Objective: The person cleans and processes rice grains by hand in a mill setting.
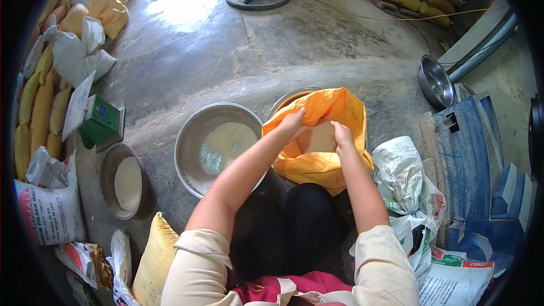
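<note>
An orange woven sack [351,114] stands with its mouth spread wide in front of my knees. Pale powdery meal [318,137] shows inside it. My left hand [291,124] is closed on the sack's left rim. My right hand [342,136] is over the right part of the opening, its fingers closed on the sack material. A brown basin [281,103] shows partly behind and under the sack. Just left stands a wide metal basin [190,161] with pale meal and a bluish-white patch of grains [212,157] in it.
A brown bowl of pale meal [120,209] and a green weighing scale [102,118] stand to the left, near stacked sacks. Crumpled white sacks [399,164] and a blue machine [467,153] are on the right. A round stand base [258,5] is ahead.
</note>
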### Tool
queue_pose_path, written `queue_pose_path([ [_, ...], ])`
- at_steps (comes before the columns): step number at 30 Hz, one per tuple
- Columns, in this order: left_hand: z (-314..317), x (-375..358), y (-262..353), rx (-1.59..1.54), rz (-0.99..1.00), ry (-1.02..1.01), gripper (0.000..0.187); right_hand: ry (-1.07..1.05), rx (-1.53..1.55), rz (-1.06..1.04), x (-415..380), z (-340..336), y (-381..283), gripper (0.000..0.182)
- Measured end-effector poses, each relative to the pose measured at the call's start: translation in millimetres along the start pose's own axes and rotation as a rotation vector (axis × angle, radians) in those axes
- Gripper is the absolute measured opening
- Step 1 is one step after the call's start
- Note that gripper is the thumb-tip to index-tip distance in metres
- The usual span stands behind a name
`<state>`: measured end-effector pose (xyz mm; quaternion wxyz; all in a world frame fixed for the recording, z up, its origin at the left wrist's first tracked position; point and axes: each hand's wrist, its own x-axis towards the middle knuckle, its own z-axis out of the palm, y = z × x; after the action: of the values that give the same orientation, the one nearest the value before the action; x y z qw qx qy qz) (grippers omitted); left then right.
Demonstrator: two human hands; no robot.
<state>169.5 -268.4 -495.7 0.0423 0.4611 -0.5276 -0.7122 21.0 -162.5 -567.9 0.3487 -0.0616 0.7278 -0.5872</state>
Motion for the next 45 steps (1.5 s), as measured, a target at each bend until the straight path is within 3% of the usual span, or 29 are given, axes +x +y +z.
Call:
queue_pose_path([
  [6, -98.9, -24.1, -24.2, -0.317, 0.025, -0.044, 0.041, -0.115, -0.122, 0.026, -35.1, 28.3, -46.8, 0.032],
  [7, -117.6, -31.0, -32.2, -0.388, 0.067, -0.031, 0.037, -0.219, -0.109, 0.032, -32.2, 39.3, -45.3, 0.034],
  [11, -188.7, -41.7, -90.7, -0.579, 0.113, 0.171, 0.033, -0.311, -0.190, -0.040, -68.3, 116.3, -58.6, 0.030],
  [13, -217.6, -35.4, -135.3, -0.654, 0.042, 0.380, 0.033, -0.316, -0.214, -0.114, -68.0, 161.0, -39.4, 0.020],
  [16, -242.8, -7.1, -219.7, -0.421, -0.018, 0.706, 0.031, -0.431, -0.114, -0.210, -66.3, 226.1, 10.6, 0.023],
  [17, -243.6, -2.5, -242.7, -0.293, 0.032, 0.814, 0.034, -0.485, -0.184, -0.344, -64.9, 240.9, 38.1, 0.025],
  [18, -239.6, 3.0, -262.5, -0.160, 0.080, 0.914, 0.036, -0.496, -0.191, -0.329, -72.0, 250.6, 48.1, 0.025],
  [19, -233.4, 10.4, -281.3, -0.030, 0.117, 1.006, 0.041, -0.579, -0.388, -0.406, -78.2, 256.8, 57.9, 0.026],
  [20, -228.2, 5.5, -283.6, 0.195, 0.113, 1.020, 0.040, -0.659, -0.587, -0.480, -81.3, 261.9, 67.0, 0.027],
  [22, -208.2, 10.9, -296.9, 0.514, 0.035, 1.045, 0.046, -0.747, -0.635, -0.479, -58.6, 266.3, 111.9, 0.034],
  [24, -188.9, 11.6, -295.0, 0.616, -0.015, 0.991, 0.049, -0.541, -1.011, -0.782, -45.3, 266.1, 138.1, 0.039],
  [25, -180.5, 13.1, -293.6, 0.715, -0.047, 0.946, 0.052, -0.530, -1.114, -0.667, -40.2, 264.5, 146.7, 0.044],
  [26, -175.5, 17.7, -293.5, 0.706, -0.062, 0.941, 0.052, -0.541, -1.126, -0.659, -39.7, 263.7, 160.2, 0.044],
  [29, -166.3, 35.6, -297.3, 0.517, 0.020, 0.961, 0.048, -0.590, -1.083, -0.911, -48.7, 255.4, 199.6, 0.044],
  [30, -162.9, 40.8, -304.7, 0.520, 0.010, 0.955, 0.048, -0.595, -1.084, -0.900, -51.7, 261.9, 207.8, 0.044],
  [32, -156.4, 50.8, -313.3, 0.145, 0.339, 0.887, 0.047, -0.514, -0.529, -0.373, -58.7, 280.9, 220.9, 0.042],
  [33, -150.7, 48.8, -301.1, 0.097, 0.325, 0.966, 0.041, -0.453, -0.290, -0.181, -71.2, 292.3, 218.9, 0.041],
  [34, -152.3, 51.6, -299.0, 0.098, 0.328, 0.963, 0.041, -0.449, -0.289, -0.182, -73.3, 296.7, 223.0, 0.041],
  [37, -159.3, 54.3, -283.8, -1.199, 0.197, 0.929, 0.032, -0.362, 0.237, 0.388, -75.0, 302.0, 227.3, 0.037],
  [41, -175.1, 25.6, -235.6, -1.319, 0.217, 0.997, 0.031, -0.311, 0.363, 0.449, -87.1, 314.5, 197.5, 0.034],
  [45, -187.6, 6.8, -195.1, -1.304, 0.322, 0.994, 0.031, -0.449, 0.486, 0.497, -99.2, 325.4, 147.2, 0.032],
])
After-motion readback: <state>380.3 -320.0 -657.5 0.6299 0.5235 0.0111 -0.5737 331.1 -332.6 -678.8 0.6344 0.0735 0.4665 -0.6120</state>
